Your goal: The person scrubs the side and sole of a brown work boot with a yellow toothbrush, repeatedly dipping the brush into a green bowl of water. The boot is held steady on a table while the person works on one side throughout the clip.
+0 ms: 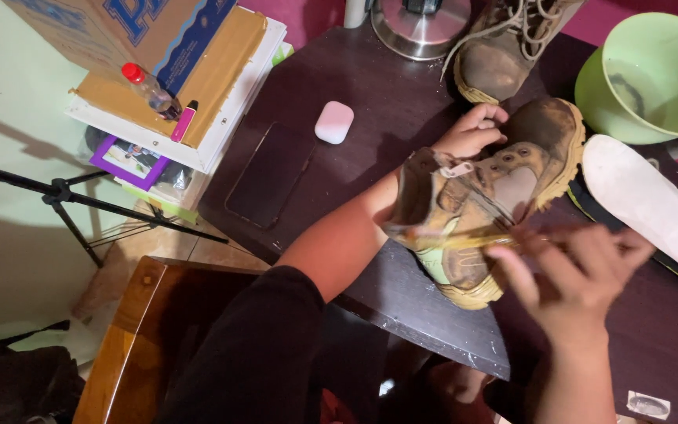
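Note:
A dirty brown boot with a yellowish sole lies on its side on the dark table. My left hand grips the boot's upper near the lace eyelets. My right hand, blurred by motion, holds a thin yellowish brush against the boot's ankle collar. A second boot with loose laces stands upright at the table's far edge, apart from both hands.
A white insole lies right of the boot, below a green bowl. A dark phone and a small white case lie on the left. Boxes and a small bottle sit beside the table; a tripod stands left.

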